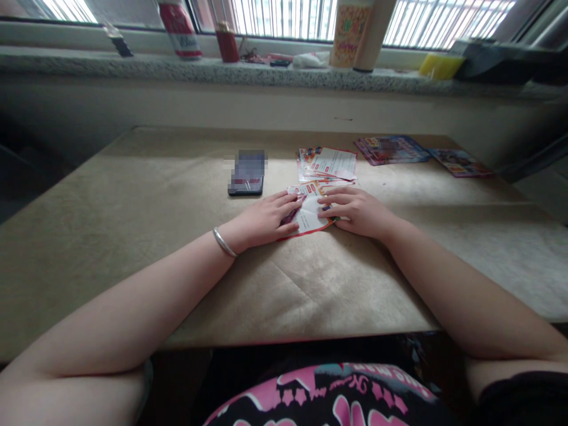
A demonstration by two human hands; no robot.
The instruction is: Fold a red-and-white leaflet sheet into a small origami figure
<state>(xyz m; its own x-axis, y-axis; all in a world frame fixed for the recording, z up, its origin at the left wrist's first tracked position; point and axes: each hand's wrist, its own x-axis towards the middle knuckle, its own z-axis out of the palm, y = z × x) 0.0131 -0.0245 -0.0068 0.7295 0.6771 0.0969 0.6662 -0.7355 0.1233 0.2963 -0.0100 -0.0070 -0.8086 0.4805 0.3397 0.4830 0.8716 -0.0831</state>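
A printed leaflet [312, 214] lies flat on the tan tabletop [133, 219], in front of the person and between the two hands. Its near edge, trimmed in red, slants, with the right end farther from the body than the left. The lines of print look tilted the same way. The leaflet's long axis cannot be told for certain, since fingers cover both its sides.

The left hand [265, 220] is palm down, its fingers loosely spread over the left part of the paper, across a dark purple patch. The right hand [366, 214] is also palm down, with parted fingers reaching onto the right margin. Neither hand is closed around anything; whether a fingertip pinches the paper's edge cannot be told.

Just beyond is a fanned pile of leaflets [333, 163], the top sheet lying with its longer side roughly left to right. The pile partly hides its own lower sheets, and where it meets the leaflet under the hands is hard to make out. The phone [249, 177] to the left points away from the body, its screen blurred by blocks. Print everywhere is too small to read. On the windowsill, a red and white can [181, 32] is cut off at the top.
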